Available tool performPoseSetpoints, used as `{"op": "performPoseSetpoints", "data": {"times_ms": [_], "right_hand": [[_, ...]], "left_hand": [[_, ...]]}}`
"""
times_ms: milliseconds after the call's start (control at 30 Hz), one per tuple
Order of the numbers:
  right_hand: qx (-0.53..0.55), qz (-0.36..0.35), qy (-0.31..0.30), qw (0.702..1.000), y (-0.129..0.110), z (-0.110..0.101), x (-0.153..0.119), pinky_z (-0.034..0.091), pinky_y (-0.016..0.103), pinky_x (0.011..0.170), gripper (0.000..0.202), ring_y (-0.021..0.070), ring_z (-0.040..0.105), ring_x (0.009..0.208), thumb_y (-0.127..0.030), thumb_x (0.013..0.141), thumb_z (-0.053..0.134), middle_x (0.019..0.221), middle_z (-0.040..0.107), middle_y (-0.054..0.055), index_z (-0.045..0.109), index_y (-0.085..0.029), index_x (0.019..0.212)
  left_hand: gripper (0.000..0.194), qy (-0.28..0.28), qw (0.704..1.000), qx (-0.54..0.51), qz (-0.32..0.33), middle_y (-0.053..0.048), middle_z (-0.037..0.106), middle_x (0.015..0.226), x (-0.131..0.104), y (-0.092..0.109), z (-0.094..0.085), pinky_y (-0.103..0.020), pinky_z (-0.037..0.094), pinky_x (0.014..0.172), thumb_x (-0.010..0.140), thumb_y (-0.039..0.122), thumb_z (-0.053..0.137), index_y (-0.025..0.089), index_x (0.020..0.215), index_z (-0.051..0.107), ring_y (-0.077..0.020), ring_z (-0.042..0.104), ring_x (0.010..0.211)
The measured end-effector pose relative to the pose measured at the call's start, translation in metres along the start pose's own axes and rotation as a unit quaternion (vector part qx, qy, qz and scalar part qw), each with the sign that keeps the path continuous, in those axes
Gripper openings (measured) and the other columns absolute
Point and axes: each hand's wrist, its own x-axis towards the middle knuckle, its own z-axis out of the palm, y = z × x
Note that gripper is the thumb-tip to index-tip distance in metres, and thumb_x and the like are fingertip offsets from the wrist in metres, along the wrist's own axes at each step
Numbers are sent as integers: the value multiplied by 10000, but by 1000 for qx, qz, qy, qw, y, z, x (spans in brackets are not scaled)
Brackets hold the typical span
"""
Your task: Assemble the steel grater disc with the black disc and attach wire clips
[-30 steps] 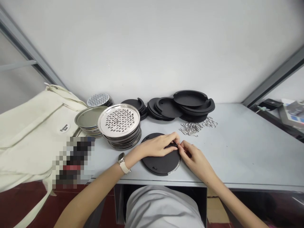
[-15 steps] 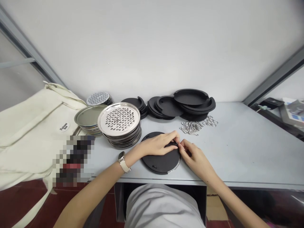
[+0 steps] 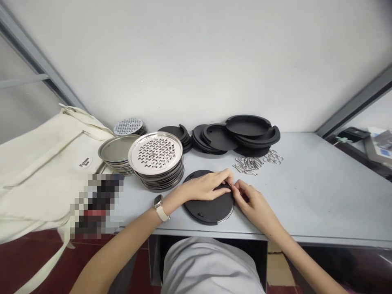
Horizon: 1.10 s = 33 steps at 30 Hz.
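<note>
A round black disc (image 3: 211,210) lies on the table near its front edge, with a thin shiny rim along its lower right side. My left hand (image 3: 210,185) rests across the top of the disc, its fingers bent over the upper right edge. At that same edge my right hand (image 3: 251,202) has its thumb and index finger pinched together, touching the left fingertips. Whatever lies between the right fingertips is too small to make out. Just behind the hands is a pile of small metal hooks (image 3: 249,164), with metal rings (image 3: 273,157) beside it.
Left of the disc stands a stack of metal grater plates (image 3: 156,155), beside plain metal plates (image 3: 114,149) and a smaller perforated stack (image 3: 128,126). Black round trays (image 3: 248,125) are piled by the wall. A cream bag (image 3: 45,163) lies at the left.
The view has shifted slightly, moving everything a little to the right. Both hands keep nearly the same pose at the disc's edge.
</note>
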Motion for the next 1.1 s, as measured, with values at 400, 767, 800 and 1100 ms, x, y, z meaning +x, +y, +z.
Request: {"op": "performPoseSetpoints", "data": {"times_ms": [400,767,800,1100], "right_hand": [[67,8,-48,997,4,-9,4,338,239,532,299,132,388,546,-388,949,368,586,393,-54,388,-225,699],[116,11,-93,989,14,-15,7,341,239,576,314,131,388,600,-426,960,376,631,402,-44,411,-213,732],[117,12,-95,988,14,-15,7,340,240,578,314,131,387,602,-425,961,376,633,401,-44,412,-213,734],[135,10,-94,986,16,-17,8,326,234,562,320,123,364,594,-431,955,390,630,367,-50,413,-208,727]], "left_hand": [[198,10,1000,-2,0,-58,545,988,-1,-2,1,-314,460,802,885,193,520,204,1042,399,-188,574,927],[228,12,1000,10,6,-85,562,1095,-1,0,1,-334,446,903,897,187,505,205,1102,406,-208,568,1060],[226,11,1000,15,8,-85,562,1096,-1,0,1,-333,445,904,899,190,504,205,1102,406,-208,568,1058],[227,18,998,52,10,-104,573,1113,-2,5,-1,-356,439,909,914,221,492,192,1129,424,-221,559,1058]]}}
